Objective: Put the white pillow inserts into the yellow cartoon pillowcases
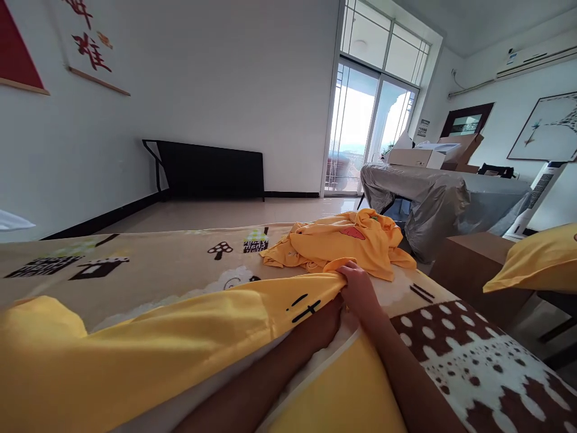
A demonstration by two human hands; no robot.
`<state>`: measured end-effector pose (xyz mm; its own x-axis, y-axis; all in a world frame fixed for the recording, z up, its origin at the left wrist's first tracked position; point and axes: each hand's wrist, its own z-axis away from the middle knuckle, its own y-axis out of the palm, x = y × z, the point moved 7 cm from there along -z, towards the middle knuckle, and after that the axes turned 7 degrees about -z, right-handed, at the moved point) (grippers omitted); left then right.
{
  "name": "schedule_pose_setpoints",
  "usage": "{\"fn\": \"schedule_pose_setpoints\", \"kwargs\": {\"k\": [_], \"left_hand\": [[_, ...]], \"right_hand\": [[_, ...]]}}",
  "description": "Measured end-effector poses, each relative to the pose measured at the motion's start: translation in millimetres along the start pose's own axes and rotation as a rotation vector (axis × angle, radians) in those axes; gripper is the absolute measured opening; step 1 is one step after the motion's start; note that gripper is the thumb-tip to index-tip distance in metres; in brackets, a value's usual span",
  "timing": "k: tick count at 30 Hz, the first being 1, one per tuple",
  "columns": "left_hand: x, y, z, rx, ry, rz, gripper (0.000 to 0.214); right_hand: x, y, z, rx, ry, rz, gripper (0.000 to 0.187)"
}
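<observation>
A yellow pillowcase (148, 349) lies stretched across the bed in front of me, over a white pillow. My right hand (358, 288) is closed on the pillowcase's far corner. My left hand (325, 322) reaches inside or under the cover right beside it, its fingers hidden by the cloth. A crumpled yellow garment or cover (338, 240) with a red patch lies on the bed just beyond both hands.
The bed has a patterned beige sheet (135, 264) and a brown blanket with white dots (473, 361) at right. Another yellow pillow (536, 258) sits on a brown box at right. A covered table with cardboard boxes (433, 192) stands near the glass balcony door.
</observation>
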<state>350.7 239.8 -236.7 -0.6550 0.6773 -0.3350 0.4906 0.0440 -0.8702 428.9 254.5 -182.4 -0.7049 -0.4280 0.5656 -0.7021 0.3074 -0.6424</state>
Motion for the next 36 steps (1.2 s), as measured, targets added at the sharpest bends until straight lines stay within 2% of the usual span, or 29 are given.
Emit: {"fn": "schedule_pose_setpoints", "kwargs": {"k": [6, 12, 16, 21, 25, 31, 36], "left_hand": [[4, 0.9, 1, -0.013, -0.073, -0.020, 0.040], [3, -1.4, 1, -0.030, -0.070, -0.040, 0.040], [-1, -3.2, 1, 0.010, -0.059, -0.060, 0.038], [-2, 0.2, 1, 0.086, -0.051, -0.075, 0.038], [2, 4.7, 0, 0.099, -0.035, -0.064, 0.040], [0, -3.7, 3, 0.027, 0.029, 0.023, 0.049], [-10, -23.0, 12, -0.086, 0.046, 0.079, 0.035]], "right_hand": [[2, 7, 1, 0.109, -0.061, -0.065, 0.031], [-12, 4, -4, 0.162, 0.003, -0.068, 0.027], [-10, 2, -3, 0.079, -0.021, -0.086, 0.032], [-16, 9, -4, 0.042, 0.051, -0.198, 0.036], [-24, 8, -5, 0.003, 0.107, -0.215, 0.037], [-26, 1, -6, 0.016, 0.087, -0.191, 0.035], [-26, 0, -6, 0.023, 0.095, -0.194, 0.033]]}}
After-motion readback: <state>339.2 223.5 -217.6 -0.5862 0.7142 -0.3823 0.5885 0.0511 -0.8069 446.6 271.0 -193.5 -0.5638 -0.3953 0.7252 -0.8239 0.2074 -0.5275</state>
